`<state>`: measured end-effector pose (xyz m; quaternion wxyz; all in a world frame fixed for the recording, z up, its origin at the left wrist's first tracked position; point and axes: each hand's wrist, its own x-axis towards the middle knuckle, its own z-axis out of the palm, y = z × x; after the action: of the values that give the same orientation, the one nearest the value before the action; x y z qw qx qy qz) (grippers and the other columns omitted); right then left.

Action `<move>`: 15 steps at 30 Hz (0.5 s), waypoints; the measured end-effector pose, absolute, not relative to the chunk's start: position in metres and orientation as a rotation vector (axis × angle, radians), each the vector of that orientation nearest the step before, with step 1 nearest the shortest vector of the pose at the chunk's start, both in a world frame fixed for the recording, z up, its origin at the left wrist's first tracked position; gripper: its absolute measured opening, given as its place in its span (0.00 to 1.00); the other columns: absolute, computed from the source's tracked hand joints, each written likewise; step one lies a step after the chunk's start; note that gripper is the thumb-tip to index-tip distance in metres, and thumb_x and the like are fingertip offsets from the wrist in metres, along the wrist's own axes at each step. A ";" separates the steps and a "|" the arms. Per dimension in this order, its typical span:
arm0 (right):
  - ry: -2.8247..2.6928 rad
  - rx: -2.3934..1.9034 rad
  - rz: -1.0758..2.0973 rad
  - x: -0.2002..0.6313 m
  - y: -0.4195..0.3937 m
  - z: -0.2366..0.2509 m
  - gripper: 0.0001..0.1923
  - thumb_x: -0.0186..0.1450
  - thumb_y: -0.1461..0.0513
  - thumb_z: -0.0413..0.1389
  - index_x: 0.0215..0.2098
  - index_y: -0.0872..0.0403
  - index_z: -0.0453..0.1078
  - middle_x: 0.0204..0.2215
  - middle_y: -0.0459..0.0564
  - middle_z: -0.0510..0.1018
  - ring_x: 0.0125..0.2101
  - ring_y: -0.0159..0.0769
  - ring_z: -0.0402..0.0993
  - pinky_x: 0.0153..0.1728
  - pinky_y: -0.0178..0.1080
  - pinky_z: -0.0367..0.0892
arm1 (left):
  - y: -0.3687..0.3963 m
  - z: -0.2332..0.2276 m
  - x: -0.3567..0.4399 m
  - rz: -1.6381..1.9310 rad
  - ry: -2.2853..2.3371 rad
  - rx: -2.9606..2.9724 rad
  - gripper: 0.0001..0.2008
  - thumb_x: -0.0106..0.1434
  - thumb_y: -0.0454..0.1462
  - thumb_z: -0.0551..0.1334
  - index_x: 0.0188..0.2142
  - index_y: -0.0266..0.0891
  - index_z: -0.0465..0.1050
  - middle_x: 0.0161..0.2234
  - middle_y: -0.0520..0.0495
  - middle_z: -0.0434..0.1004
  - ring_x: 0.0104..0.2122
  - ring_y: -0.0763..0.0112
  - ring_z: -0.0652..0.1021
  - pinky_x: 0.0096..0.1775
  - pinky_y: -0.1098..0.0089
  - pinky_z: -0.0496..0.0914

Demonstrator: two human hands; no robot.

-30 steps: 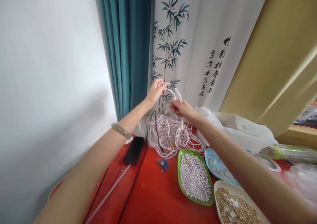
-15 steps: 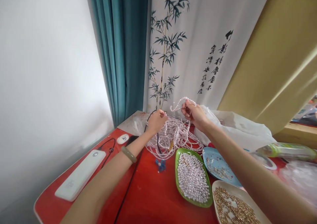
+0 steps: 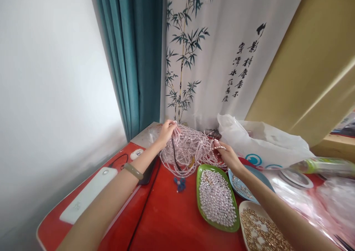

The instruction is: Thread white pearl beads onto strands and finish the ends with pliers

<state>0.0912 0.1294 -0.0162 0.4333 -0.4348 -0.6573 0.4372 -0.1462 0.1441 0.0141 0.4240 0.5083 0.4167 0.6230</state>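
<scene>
A tangled heap of pale pink pearl bead strands [image 3: 191, 151] lies at the back of the red table. At its left upper edge, my left hand [image 3: 168, 130] pinches a bead strand close to the heap. My right hand [image 3: 224, 152], at the right side of the pile, has its fingers closed on a bead strand with a short piece draped over them. A dark cord and something yellow lie among the strands. In front of the heap sits a small blue beaded flower [image 3: 179, 184]. Close by stands a green tray [image 3: 200, 206] of loose white pearl beads.
A blue plate [image 3: 266, 179] with small metal pieces and a cream plate [image 3: 245, 240] of gold beads stand at the right. Behind them slumps a white plastic bag [image 3: 266, 140]. A white power bank [image 3: 88, 195] and a dark phone [image 3: 148, 172] lie at the left.
My right hand has come down from the air to the right side of the heap with its bead strand. My left hand has shifted slightly left and up. The view has moved slightly.
</scene>
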 end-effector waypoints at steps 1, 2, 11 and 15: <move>-1.564 -1.078 1.142 0.093 0.132 -0.015 0.22 0.56 0.44 0.49 0.21 0.54 0.59 0.14 0.42 0.63 0.15 0.28 0.57 0.17 0.31 0.52 | 0.143 0.014 -0.147 1.582 1.036 1.245 0.06 0.55 0.35 0.55 0.29 0.40 0.56 0.19 0.53 0.71 0.17 0.74 0.70 0.20 0.75 0.61; -1.483 -1.069 1.181 0.094 0.133 -0.014 0.22 0.54 0.44 0.50 0.21 0.54 0.59 0.14 0.43 0.64 0.16 0.28 0.58 0.16 0.31 0.53 | 0.141 0.014 -0.147 1.619 1.023 1.210 0.06 0.55 0.35 0.55 0.30 0.40 0.56 0.20 0.52 0.71 0.18 0.74 0.71 0.21 0.75 0.62; -1.084 -0.939 1.390 0.105 0.136 0.012 0.13 0.56 0.55 0.54 0.22 0.54 0.60 0.21 0.46 0.71 0.21 0.27 0.66 0.20 0.28 0.61 | 0.133 0.004 -0.167 1.661 0.994 1.092 0.08 0.55 0.36 0.57 0.31 0.40 0.55 0.27 0.51 0.73 0.21 0.74 0.74 0.23 0.75 0.65; -1.076 -0.892 1.353 0.106 0.139 0.031 0.11 0.59 0.57 0.51 0.22 0.53 0.59 0.22 0.47 0.72 0.21 0.27 0.67 0.20 0.28 0.61 | 0.130 0.005 -0.167 1.660 0.987 1.055 0.09 0.53 0.36 0.58 0.31 0.40 0.57 0.26 0.50 0.74 0.21 0.74 0.73 0.23 0.75 0.65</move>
<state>0.1062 0.1391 0.0309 0.5631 -0.3789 -0.4572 0.5747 -0.1667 0.1297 0.0053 0.4531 0.4273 0.3998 0.6725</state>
